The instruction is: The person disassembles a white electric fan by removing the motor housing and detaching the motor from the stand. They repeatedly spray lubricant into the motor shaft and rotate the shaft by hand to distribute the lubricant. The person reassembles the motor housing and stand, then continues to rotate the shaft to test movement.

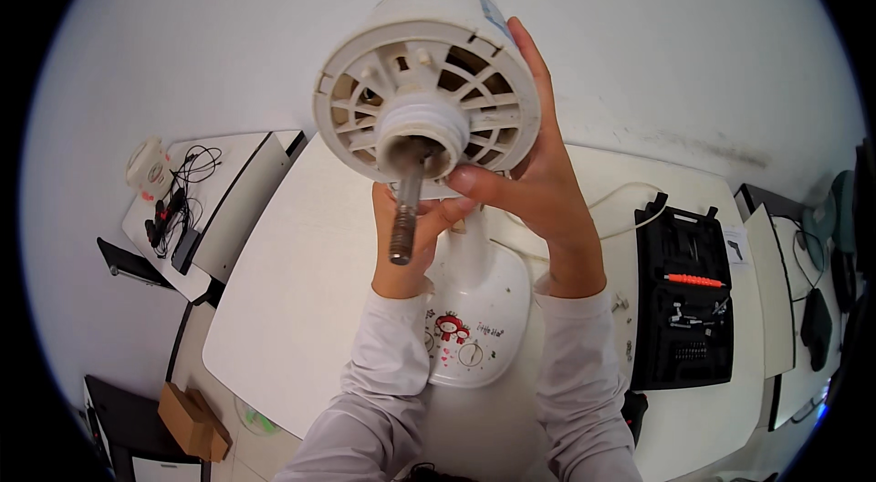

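A white electric fan's motor housing [426,53] fills the upper middle, its round vented face turned toward me. A threaded metal shaft [401,227] sticks out of the central collar toward me. My right hand [547,181] grips the housing's right side, thumb on the front rim near the collar and fingers up along the side. Below the housing, my left hand [401,249] closes round its underside; most of its fingers are hidden, and the thumb points to the right. The fan's white base [493,336], printed with a red cartoon figure, stands on the table beneath.
The white table [274,300] spreads below. At its right lies an open black tool case [684,300] with bits, sockets and an orange-red flexible shaft [693,280]. A pale cord [620,231] runs behind my right arm. A side desk [237,199] at left bears black cables.
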{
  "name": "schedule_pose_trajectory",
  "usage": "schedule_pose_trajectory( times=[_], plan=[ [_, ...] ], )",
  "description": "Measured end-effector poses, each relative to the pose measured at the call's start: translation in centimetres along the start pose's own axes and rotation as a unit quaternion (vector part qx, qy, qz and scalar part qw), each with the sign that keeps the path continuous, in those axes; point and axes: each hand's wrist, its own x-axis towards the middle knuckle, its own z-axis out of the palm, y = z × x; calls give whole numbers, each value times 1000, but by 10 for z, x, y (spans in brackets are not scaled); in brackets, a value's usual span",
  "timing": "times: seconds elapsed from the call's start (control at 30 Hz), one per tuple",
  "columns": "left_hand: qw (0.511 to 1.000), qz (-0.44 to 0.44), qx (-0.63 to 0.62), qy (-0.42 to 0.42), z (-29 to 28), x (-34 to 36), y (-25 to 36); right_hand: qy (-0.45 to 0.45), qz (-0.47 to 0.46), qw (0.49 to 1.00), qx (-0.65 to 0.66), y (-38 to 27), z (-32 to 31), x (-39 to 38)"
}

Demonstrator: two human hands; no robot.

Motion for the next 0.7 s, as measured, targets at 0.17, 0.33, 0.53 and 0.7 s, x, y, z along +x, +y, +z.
schedule_pose_trajectory(
  times=[0.17, 0.33, 0.53, 0.7],
  plan=[
    [997, -16, -52, -46, -12, 1, -6, -2, -4, 999, -49, 0, 1, 1],
    [997, -20, -61, -42, -10, -1, -6, 2, -3, 999, -52, 0, 1, 0],
    [997, 4, 8, -74, -26, 1, -15, -4, -15, 998, -57, 2, -1, -2],
    [994, 20, 50, -98, -21, 3, -14, -2, -12, 1000, -26, 4, -5, -2]
  ],
)
